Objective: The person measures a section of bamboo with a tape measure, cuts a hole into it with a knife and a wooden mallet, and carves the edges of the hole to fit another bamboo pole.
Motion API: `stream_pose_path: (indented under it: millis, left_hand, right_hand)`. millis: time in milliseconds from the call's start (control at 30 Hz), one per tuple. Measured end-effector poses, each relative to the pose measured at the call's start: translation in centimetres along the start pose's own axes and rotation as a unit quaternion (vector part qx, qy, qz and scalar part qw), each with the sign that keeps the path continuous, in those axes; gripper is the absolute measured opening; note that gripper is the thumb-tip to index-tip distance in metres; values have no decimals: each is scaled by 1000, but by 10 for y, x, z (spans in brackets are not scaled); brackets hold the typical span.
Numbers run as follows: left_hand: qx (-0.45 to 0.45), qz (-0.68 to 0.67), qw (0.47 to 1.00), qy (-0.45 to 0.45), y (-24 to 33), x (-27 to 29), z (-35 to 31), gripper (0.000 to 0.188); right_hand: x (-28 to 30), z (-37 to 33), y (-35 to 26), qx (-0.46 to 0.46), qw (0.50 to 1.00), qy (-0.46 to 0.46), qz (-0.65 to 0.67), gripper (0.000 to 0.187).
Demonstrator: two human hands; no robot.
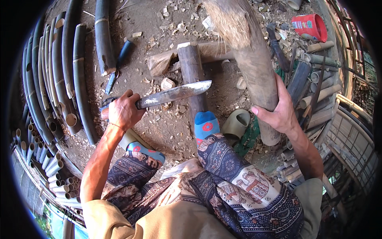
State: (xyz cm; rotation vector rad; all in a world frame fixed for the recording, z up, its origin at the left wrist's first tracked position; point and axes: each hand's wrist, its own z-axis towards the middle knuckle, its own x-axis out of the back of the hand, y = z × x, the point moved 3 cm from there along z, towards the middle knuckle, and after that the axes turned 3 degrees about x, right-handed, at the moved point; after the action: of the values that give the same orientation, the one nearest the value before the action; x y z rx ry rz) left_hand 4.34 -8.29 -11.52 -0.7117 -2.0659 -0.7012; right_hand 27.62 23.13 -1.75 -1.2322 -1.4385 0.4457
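My left hand [125, 110] is closed round the handle of a machete [171, 95], whose worn blade points right, with its tip over a dark bamboo pole [191, 67]. That pole lies with its far end across a log [215, 51], and my right foot, in a blue sock [207, 124], presses on its near part. In my right hand [281, 106] is a thick wooden club [256, 67], gripped near its narrower end. The club's far part looks frayed and pale, and its far end runs out of view.
Dark bamboo poles [79, 79] lie side by side at the left, with cut tubes [53, 167] stacked nearer. A blue-handled knife [119, 59] rests on the chip-strewn ground. An olive clog [236, 124] stands beside my right foot. Bamboo offcuts [322, 89] and a red bucket [309, 28] are at the right.
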Motion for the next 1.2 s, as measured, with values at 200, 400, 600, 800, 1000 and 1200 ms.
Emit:
stream_pose_path:
  millis: [200, 400, 600, 800, 1000, 1200]
  left_hand:
    - [-4, 1, 1000, -9, -2, -2, 1, 22]
    - [-16, 64, 997, -33, -25, -26, 9, 24]
    - [43, 41, 995, -84, -5, 2, 28, 26]
    - [35, 47, 995, -80, -2, 4, 31, 27]
    - [42, 56, 995, -75, -8, -1, 34, 27]
    - [25, 58, 996, -69, -9, 5, 35, 26]
  right_hand:
    - [-1, 5, -8, -6, 1000, -19, 11, 94]
    - [-21, 9, -23, 238, 955, -76, -161, 79]
    - [-30, 57, -1, 363, 780, -204, -467, 45]
    - [-49, 1, -45, 500, 785, -200, -307, 48]
    - [-26, 46, -12, 196, 773, -287, -530, 45]
    - [-35, 33, 2, 407, 824, -267, -289, 46]
